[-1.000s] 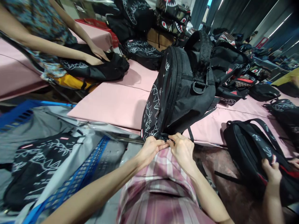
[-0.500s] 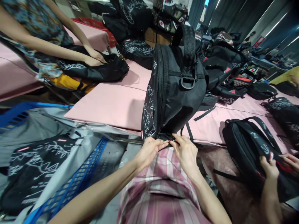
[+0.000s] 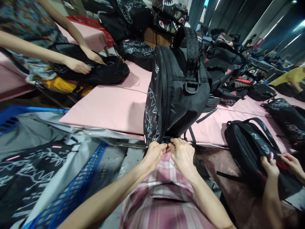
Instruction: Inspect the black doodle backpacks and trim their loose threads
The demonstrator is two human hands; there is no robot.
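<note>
A black backpack (image 3: 177,92) with white scribble print stands upright on its end at the near edge of the pink table (image 3: 114,108), straps facing right. My left hand (image 3: 154,154) and my right hand (image 3: 181,156) meet at its bottom edge. Both are closed in a pinch on the bag's lower seam or zipper. What the fingertips grip is too small to make out.
A person at the left handles a flat black bag (image 3: 105,71). Another person's hands (image 3: 274,167) hold a black backpack (image 3: 252,149) at the right. More bags are piled at the back (image 3: 166,16). A blue crate (image 3: 78,187) with bagged backpacks sits at my lower left.
The upright backpack has tipped a little more upright and shifted left. My hands stay pinched at its bottom edge, drawn slightly closer together. The person at the left moved one hand back along their bag.
</note>
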